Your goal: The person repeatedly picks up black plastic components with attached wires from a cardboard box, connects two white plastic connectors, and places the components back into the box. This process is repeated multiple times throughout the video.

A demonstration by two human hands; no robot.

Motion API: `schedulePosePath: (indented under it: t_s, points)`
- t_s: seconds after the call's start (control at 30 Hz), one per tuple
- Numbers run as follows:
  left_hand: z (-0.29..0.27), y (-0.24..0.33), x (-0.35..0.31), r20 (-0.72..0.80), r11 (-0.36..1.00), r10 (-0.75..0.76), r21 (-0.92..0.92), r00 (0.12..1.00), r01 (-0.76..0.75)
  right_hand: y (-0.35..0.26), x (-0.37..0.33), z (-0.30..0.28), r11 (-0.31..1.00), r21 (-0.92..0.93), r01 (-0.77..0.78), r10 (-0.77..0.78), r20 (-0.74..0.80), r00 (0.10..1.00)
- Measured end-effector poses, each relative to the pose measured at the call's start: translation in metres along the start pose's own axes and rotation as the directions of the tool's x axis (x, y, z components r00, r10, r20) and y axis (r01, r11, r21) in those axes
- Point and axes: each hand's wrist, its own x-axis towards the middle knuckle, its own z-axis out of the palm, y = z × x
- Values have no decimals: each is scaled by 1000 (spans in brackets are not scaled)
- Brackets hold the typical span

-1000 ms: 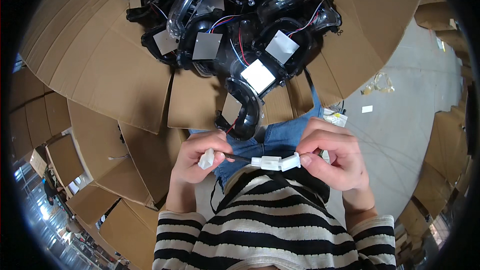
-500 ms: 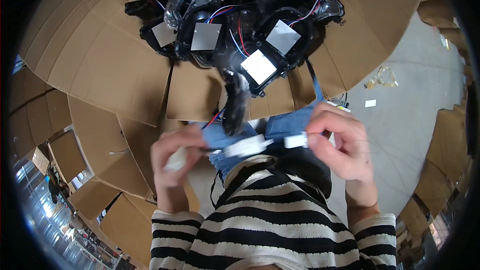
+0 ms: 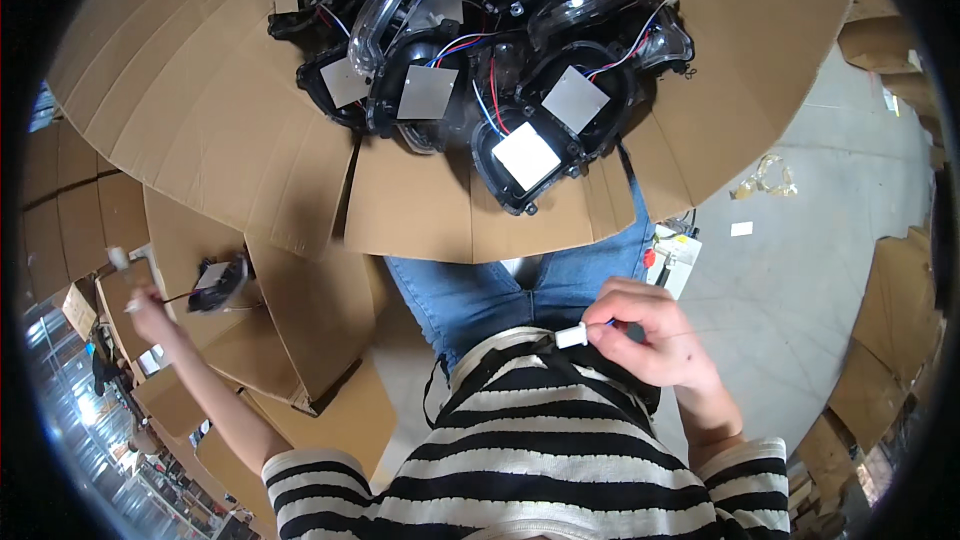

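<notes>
My right hand point(image 3: 650, 335) is pinched on a white plug connector point(image 3: 572, 336) in front of my waist, with a bit of blue wire showing by the fingers. Far out to the left, my left hand point(image 3: 152, 315) looks closed, its fingers smeared by motion. From it a thin dark cable runs to a black lamp housing point(image 3: 212, 285) with a light square plate, over an open cardboard box point(image 3: 285, 305). A blurred whitish piece point(image 3: 120, 258) shows just beyond that hand; its kind I cannot tell.
Ahead of me a large cardboard sheet point(image 3: 440, 215) bears a heap of black lamp housings point(image 3: 425, 90) with square plates and loose wires. A white device with a red knob point(image 3: 675, 255) stands right of my legs. More cartons point(image 3: 880, 310) line the right side.
My left hand has swung far left from in front of my waist, taking the lamp housing over the box. My right hand has shifted slightly down and left, still holding the connector.
</notes>
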Motion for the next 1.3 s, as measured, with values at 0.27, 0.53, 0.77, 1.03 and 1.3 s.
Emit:
schedulePosePath:
  t_s: [0.27,0.53,0.77,1.03,1.3]
  points:
    - [101,59,-191,126,995,59,73,990,-69,6,1,-1,998,-11,-63,63,-17,998]
    - [347,121,-338,765,999,2,-36,644,40,5,4,8,999,-32,7,-6,21,1000]
    - [404,110,-329,801,954,-252,300,543,0,12,3,13,1000,19,-2,1,20,1000]
    - [384,132,-323,752,1000,3,-9,659,6,6,6,10,1000,8,0,-1,59,998]
    - [288,167,-326,765,842,38,-371,643,392,9,7,10,999,8,-39,38,80,996]
